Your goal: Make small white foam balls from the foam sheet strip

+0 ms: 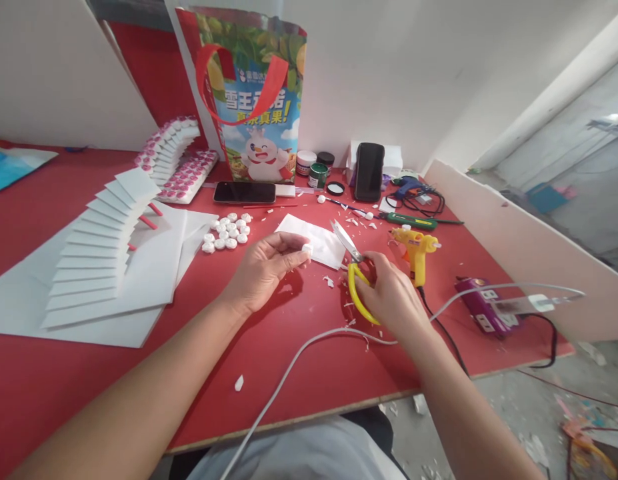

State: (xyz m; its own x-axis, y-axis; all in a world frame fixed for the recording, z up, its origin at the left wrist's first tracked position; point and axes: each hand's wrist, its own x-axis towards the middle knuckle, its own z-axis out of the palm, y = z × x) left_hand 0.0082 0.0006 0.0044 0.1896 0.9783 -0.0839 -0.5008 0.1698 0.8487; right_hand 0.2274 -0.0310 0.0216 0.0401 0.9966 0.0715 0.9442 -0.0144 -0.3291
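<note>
Between the thumb and fingers of my left hand (269, 267) is a small white piece (307, 249), pinched over the table; its exact kind is too small to make out. My right hand (391, 287) grips a pair of scissors (359, 283) with yellow handles, blades pointing away and to the left. The blades are apart from the white piece. Under and beyond both hands lies a white sheet (323, 245), with white scraps (329, 282) scattered around it. Several small round white pieces (227, 230) sit in a cluster left of my left hand.
Fanned white strips (91, 250) lie on white boards at left. A printed bag (261, 100), phone (245, 193), paint jars (317, 175) and dark handset (369, 172) stand behind. At right are a yellow glue gun (417, 250) and purple box (489, 307); a white cable (309, 343) crosses the front.
</note>
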